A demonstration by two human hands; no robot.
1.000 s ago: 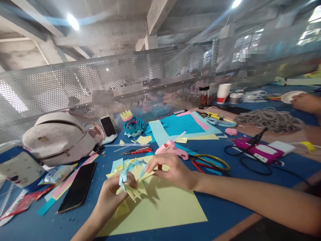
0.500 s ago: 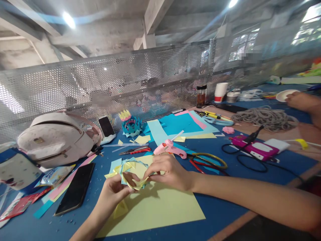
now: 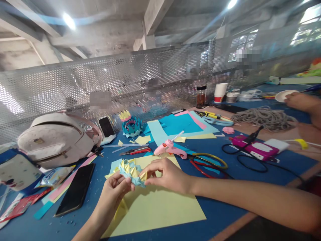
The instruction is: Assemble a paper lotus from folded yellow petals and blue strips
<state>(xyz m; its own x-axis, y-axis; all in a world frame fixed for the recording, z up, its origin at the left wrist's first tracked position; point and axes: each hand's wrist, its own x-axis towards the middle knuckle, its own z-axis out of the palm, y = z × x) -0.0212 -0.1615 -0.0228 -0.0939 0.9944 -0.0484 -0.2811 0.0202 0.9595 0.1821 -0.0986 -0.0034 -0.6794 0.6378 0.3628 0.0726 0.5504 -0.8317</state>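
Note:
Between my hands, above a yellow paper sheet (image 3: pixel 165 211), is a folded paper ring (image 3: pixel 132 173) in light blue with yellow points. My left hand (image 3: pixel 116 187) grips its left side, thumb in front. My right hand (image 3: pixel 164 174) pinches a yellow point at its right end. Just beyond lies a pink glue gun (image 3: pixel 170 149) with a clear stick in its back. Scissors (image 3: pixel 210 161) with red and yellow handles rest to its right, and a red-handled cutter (image 3: pixel 135 151) to its left. Loose yellow folded pieces lie partly hidden behind my left hand.
On the left are a pale backpack (image 3: pixel 55 139), a black phone (image 3: pixel 75 189) and paper strips. A finished-looking blue paper piece (image 3: pixel 131 125) stands behind. At right lie a magenta power strip (image 3: pixel 255 147), grey cord (image 3: pixel 265 118) and another person's hand (image 3: pixel 298 100) holding a white disc.
The paper ring has been tilted: its open inside faced me before, and now its outer side with the yellow points shows. Both hands stay on it, nearly in place.

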